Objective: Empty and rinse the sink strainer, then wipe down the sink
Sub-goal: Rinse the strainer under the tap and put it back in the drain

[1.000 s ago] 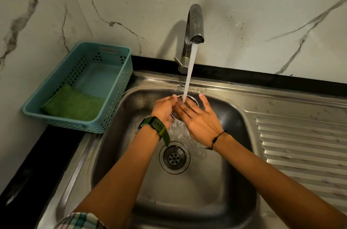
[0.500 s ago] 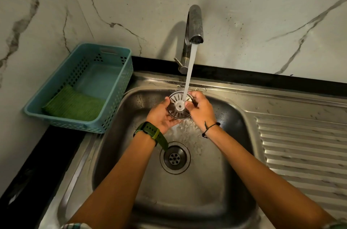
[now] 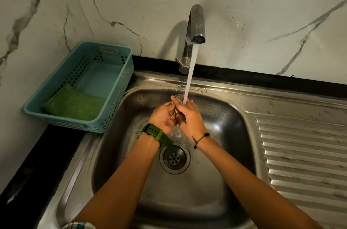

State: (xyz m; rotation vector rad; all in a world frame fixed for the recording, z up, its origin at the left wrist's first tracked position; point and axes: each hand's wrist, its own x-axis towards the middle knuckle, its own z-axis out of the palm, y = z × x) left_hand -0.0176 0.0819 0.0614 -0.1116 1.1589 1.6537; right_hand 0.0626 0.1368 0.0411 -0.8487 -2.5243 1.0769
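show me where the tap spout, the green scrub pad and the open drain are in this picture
tap spout (image 3: 198, 38): head view, on the downturned outlet end.
green scrub pad (image 3: 75, 104): head view, middle of its top face, inside the blue basket.
open drain (image 3: 174, 158): head view, on the perforated centre.

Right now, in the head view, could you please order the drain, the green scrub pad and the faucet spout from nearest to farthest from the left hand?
From the left hand:
1. Drain, just below it in the basin.
2. Faucet spout, above right.
3. Green scrub pad, left, in the basket.

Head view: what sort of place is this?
Most likely a home kitchen: a stainless sink with a ribbed drainboard, a running tap against a marble-look wall, and a basket holding a green scrub pad.
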